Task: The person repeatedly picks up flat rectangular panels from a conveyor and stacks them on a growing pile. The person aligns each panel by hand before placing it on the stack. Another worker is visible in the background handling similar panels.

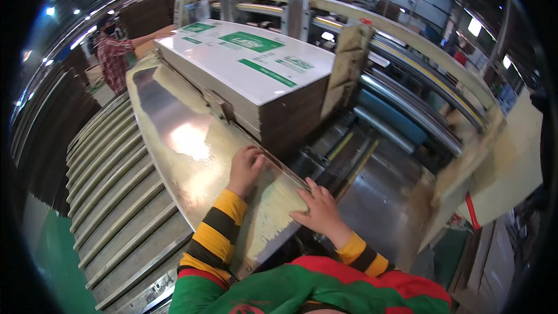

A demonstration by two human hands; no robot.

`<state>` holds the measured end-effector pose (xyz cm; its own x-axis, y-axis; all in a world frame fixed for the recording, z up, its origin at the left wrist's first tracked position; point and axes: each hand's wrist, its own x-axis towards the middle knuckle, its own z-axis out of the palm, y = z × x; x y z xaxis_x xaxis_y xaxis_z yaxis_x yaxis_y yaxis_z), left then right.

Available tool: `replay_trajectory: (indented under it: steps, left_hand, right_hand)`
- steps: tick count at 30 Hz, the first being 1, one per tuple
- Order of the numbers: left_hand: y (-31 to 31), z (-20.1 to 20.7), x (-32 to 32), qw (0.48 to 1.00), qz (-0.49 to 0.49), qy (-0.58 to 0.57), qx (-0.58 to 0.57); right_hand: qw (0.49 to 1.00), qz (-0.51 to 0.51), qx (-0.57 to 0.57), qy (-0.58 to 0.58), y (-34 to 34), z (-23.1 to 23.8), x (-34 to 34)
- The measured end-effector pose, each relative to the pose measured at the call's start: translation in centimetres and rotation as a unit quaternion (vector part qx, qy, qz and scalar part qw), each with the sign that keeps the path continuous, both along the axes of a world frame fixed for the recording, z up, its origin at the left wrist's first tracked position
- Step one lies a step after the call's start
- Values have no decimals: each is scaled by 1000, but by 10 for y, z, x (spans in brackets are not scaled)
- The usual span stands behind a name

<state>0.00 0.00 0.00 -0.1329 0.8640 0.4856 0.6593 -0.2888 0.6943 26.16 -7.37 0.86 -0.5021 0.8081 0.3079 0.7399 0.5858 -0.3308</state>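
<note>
A tall stack of cardboard sheets (290,113) stands ahead of me, its top sheet white with green print. Between the stack and me runs a worn metal table (215,177) with a raised rail along its far edge. My left hand (246,170) rests at that edge just short of the stack's near corner, fingers loosely bent, with nothing visible in them. Farther right, my right hand (321,208) lies on the same edge with its fingers spread and holds nothing. Striped yellow and black sleeves cover both forearms.
A slatted roller conveyor (125,197) lies to the left. On the right are the machine's steel rollers (407,104) and a beige upright plate (347,70) against the stack. A person in a checked shirt (113,58) reaches a hand to the stack's far left end.
</note>
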Motion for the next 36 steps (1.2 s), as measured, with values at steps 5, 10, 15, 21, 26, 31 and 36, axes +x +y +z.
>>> replay_trajectory:
  steps: [5, 10, 15, 21, 26, 31, 36]
  left_hand:
    - [3, 9, -11, 999, -18, -33, -13]
    - [-2, 2, -12, 998, 15, -37, 39]
    - [-1, 5, -10, 999, 23, -23, 6]
    - [-3, -2, -12, 999, 31, -25, 31]
    - [0, -1, -14, 998, 30, -63, 8]
    - [-3, 3, -13, 999, 34, -33, 26]
    - [-7, 7, -15, 998, 22, -27, 44]
  right_hand:
    - [986, -13, 103, 127, 12, -16, -28]
    - [990, -47, 94, 90, -1, -15, -28]
    - [996, -35, 79, -22, -29, -12, -55]
    - [985, 76, 97, 120, -43, -21, -65]
    - [979, 82, 123, 143, -41, -21, -62]
    - [963, 107, 166, 183, -39, -21, -61]
    - [947, 131, 194, 219, -36, -23, -62]
